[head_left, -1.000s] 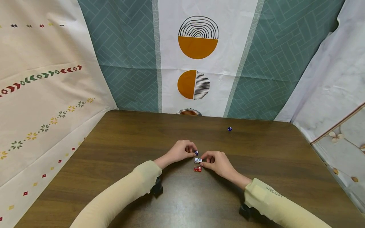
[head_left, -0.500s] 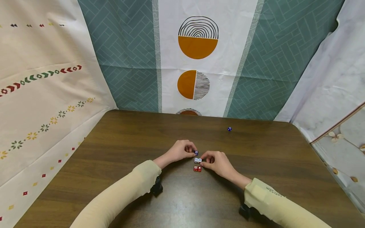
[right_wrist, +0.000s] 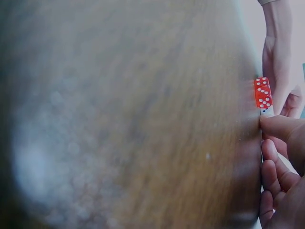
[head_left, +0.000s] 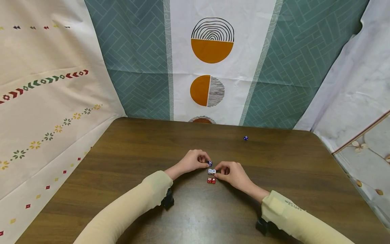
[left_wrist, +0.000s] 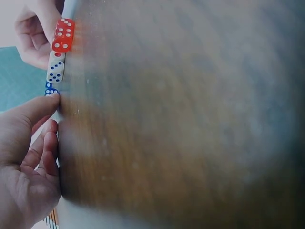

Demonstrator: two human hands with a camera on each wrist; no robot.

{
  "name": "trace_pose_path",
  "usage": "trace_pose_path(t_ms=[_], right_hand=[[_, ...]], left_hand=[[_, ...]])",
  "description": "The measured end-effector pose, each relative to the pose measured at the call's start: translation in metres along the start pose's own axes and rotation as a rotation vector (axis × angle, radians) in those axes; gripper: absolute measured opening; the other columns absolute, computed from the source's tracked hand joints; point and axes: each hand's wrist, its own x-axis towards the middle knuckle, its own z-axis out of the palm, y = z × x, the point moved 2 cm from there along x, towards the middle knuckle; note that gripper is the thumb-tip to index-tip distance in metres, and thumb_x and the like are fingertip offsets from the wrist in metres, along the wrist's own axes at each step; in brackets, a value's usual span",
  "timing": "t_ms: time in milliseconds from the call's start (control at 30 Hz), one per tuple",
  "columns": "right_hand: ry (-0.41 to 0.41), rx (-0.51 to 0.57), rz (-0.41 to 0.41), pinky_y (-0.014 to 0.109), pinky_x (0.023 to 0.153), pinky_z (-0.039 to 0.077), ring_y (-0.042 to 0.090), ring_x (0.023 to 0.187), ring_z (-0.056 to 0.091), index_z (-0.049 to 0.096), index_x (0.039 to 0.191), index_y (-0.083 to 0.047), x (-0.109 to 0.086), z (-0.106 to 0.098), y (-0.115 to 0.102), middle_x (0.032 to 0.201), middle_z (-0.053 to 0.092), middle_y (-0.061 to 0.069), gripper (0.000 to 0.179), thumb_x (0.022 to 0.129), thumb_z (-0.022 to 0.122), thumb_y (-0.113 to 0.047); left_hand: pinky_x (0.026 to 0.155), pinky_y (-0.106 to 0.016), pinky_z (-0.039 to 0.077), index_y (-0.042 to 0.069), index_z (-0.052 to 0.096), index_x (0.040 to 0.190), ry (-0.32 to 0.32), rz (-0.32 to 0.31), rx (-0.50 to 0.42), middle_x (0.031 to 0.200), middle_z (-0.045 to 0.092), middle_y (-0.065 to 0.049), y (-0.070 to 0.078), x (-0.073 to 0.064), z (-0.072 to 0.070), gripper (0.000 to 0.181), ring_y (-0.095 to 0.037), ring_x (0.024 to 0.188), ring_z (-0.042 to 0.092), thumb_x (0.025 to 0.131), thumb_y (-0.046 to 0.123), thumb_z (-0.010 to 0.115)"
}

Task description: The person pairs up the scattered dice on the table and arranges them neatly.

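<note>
In the head view, a blue die (head_left: pixel 210 163) with white dots sits at the fingertips of my left hand (head_left: pixel 192 160), pinched between thumb and finger. Just nearer, two white dice (head_left: pixel 210 171) stand side by side. My right hand (head_left: pixel 234 174) holds the right one of these by its edge with thumb and fingers. Nearer still lie two red dice (head_left: pixel 209 180), side by side and touched by neither hand. From the left wrist, the red dice (left_wrist: pixel 63 36), a white die (left_wrist: pixel 55 71) and the partly covered blue die (left_wrist: pixel 49 89) line up in depth.
Another blue die (head_left: pixel 245 138) lies alone toward the back right of the brown wooden table (head_left: pixel 137 142). Patterned cloths hang behind the table (head_left: pixel 140 67) and at both sides. Each wrist carries a dark camera below the sleeve.
</note>
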Motion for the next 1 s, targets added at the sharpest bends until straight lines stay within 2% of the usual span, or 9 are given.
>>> trace_pose_path(t_ms=[767, 1000], right_hand=[[-0.011, -0.005, -0.004, 0.019, 0.055, 0.038, 0.006, 0.06, 0.047, 0.073, 0.097, -0.021, 0.0, -0.0005, 0.0008, 0.07, 0.057, -0.006, 0.013, 0.085, 0.078, -0.021], [-0.064, 0.014, -0.059, 0.02, 0.055, 0.039, 0.006, 0.06, 0.047, 0.072, 0.101, -0.016, 0.0002, -0.0043, 0.0024, 0.072, 0.058, -0.004, 0.018, 0.085, 0.078, -0.021]], left_hand=[[0.066, -0.02, 0.042, 0.012, 0.075, 0.099, -0.013, -0.011, -0.038, 0.077, 0.06, 0.0, -0.0017, 0.0006, -0.0001, 0.013, -0.008, 0.068, 0.05, 0.087, 0.016, 0.076], [0.065, -0.02, 0.041, 0.013, 0.075, 0.1, -0.015, -0.02, -0.036, 0.076, 0.059, 0.001, -0.0009, 0.0002, 0.0, 0.013, -0.008, 0.067, 0.049, 0.087, 0.017, 0.076]])
